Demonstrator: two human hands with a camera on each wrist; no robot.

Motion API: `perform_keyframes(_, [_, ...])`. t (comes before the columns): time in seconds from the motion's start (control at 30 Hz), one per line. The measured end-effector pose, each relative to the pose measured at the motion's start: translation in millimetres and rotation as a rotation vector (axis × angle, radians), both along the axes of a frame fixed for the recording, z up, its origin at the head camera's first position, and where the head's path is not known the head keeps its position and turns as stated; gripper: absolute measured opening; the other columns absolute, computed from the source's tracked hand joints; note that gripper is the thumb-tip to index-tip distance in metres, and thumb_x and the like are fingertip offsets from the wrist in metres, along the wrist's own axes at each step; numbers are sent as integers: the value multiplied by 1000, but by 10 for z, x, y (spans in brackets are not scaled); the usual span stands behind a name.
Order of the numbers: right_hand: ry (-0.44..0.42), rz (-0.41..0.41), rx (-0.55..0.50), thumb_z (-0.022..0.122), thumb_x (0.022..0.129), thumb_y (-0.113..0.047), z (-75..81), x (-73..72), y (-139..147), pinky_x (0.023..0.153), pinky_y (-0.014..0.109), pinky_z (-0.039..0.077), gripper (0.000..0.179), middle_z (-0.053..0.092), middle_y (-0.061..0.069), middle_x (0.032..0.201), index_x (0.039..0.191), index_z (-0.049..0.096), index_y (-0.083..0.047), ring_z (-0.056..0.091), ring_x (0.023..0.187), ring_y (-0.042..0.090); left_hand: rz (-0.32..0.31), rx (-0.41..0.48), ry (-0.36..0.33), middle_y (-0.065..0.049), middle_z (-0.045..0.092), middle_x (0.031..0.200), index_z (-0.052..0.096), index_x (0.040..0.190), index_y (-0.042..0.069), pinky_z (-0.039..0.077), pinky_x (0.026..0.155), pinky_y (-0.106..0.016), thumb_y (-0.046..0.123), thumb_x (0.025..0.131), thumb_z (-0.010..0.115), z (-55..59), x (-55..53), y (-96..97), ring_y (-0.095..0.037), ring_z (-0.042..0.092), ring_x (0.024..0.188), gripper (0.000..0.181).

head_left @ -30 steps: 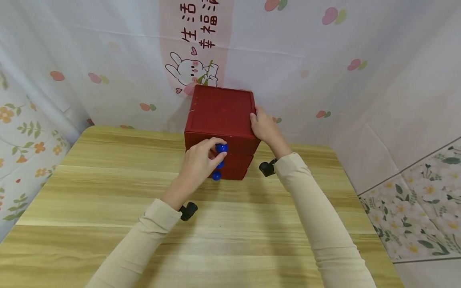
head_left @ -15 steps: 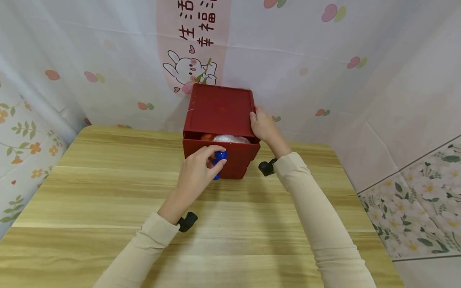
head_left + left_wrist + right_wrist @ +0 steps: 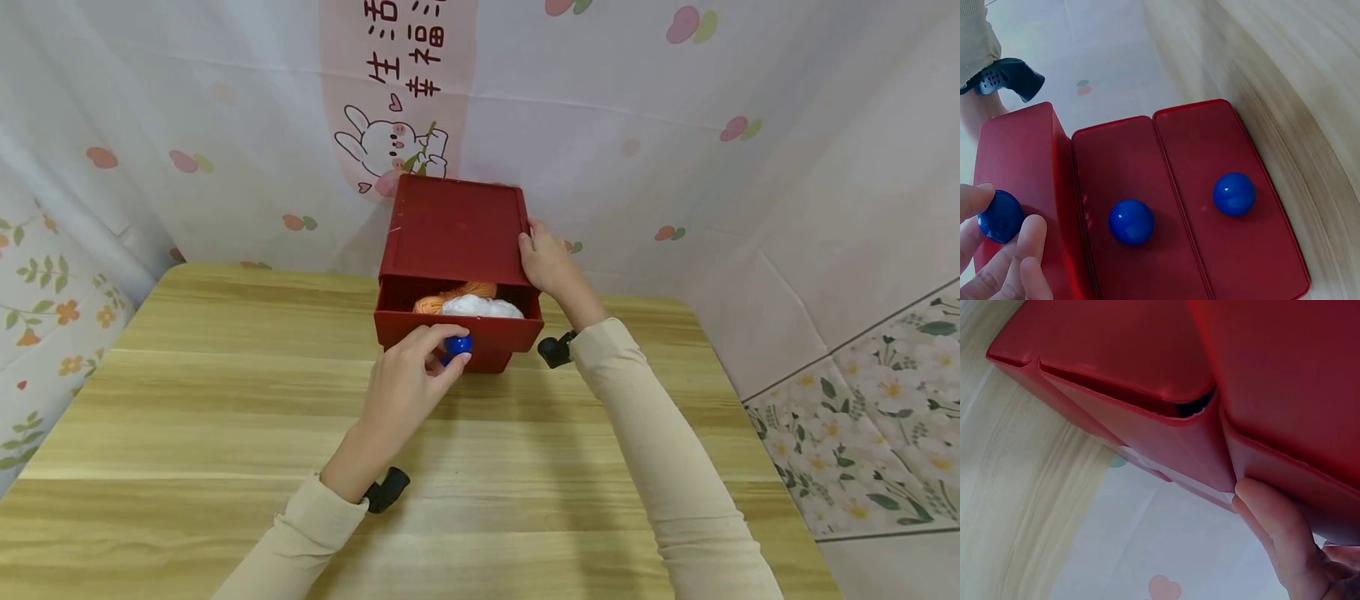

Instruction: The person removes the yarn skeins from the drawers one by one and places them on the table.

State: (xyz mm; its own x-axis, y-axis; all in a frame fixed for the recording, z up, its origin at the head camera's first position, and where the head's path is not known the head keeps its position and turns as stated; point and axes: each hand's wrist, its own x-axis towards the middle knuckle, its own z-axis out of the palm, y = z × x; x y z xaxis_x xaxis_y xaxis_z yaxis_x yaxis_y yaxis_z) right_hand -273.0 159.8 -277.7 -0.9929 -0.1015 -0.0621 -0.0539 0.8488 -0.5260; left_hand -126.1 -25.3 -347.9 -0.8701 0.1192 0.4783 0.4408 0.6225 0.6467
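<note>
A red drawer cabinet (image 3: 461, 229) with round blue knobs stands against the back curtain. Its top drawer (image 3: 498, 333) is pulled partway out, showing orange yarn (image 3: 430, 304) and white yarn (image 3: 480, 307) inside. My left hand (image 3: 408, 371) pinches the top drawer's blue knob (image 3: 1000, 217) between thumb and fingers. In the left wrist view, the middle drawer's knob (image 3: 1132, 222) and the bottom drawer's knob (image 3: 1234, 194) are untouched on closed fronts. My right hand (image 3: 546, 260) holds the cabinet by its upper right edge, the thumb (image 3: 1272, 509) against the side.
The cabinet sits at the back of a wood-grain table (image 3: 487, 500). Behind it hangs a white curtain (image 3: 570, 142) printed with hearts and a rabbit. A tiled floral wall (image 3: 885, 417) borders the right side. Black wrist mounts (image 3: 386, 490) show at both cuffs.
My left hand has drawn the top drawer out toward me from closed, bringing the orange and white yarn into sight. The right hand has stayed on the cabinet's edge.
</note>
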Motion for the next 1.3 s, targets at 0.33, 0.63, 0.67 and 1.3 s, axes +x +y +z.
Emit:
perform_keyframes(0.33, [-5, 2, -41, 23, 102, -26, -8, 20, 23, 109, 47, 28, 52, 34, 21, 146, 148, 13, -4, 35, 133, 33, -9, 19, 29, 1, 63, 83, 67, 106, 19, 45, 53, -19, 21, 82, 72, -39, 123, 1, -9, 60, 65, 25])
perform_keyframes(0.63, [9, -5, -62, 25, 102, -28, -30, 7, 31, 107, 50, 29, 52, 36, 21, 145, 148, 15, -5, 30, 133, 36, -9, 19, 43, 4, 61, 80, 67, 105, 18, 45, 54, -17, 19, 79, 74, -58, 277, -3, -5, 55, 62, 27])
perform_keyframes(0.67, [6, -7, -67, 25, 102, -28, -33, 7, 30, 107, 50, 29, 52, 36, 21, 145, 148, 15, -6, 29, 133, 36, -9, 18, 40, 4, 61, 80, 67, 105, 18, 45, 54, -16, 19, 80, 74, -59, 296, -6, -5, 55, 62, 27])
perform_keyframes(1.3, [32, -37, -34, 25, 102, -28, -48, 23, 11, 103, 49, 35, 52, 38, 21, 143, 147, 18, -5, 39, 127, 35, 5, 4, 48, 8, 63, 83, 67, 103, 18, 45, 54, -14, 20, 78, 76, -88, 575, 9, -3, 54, 64, 27])
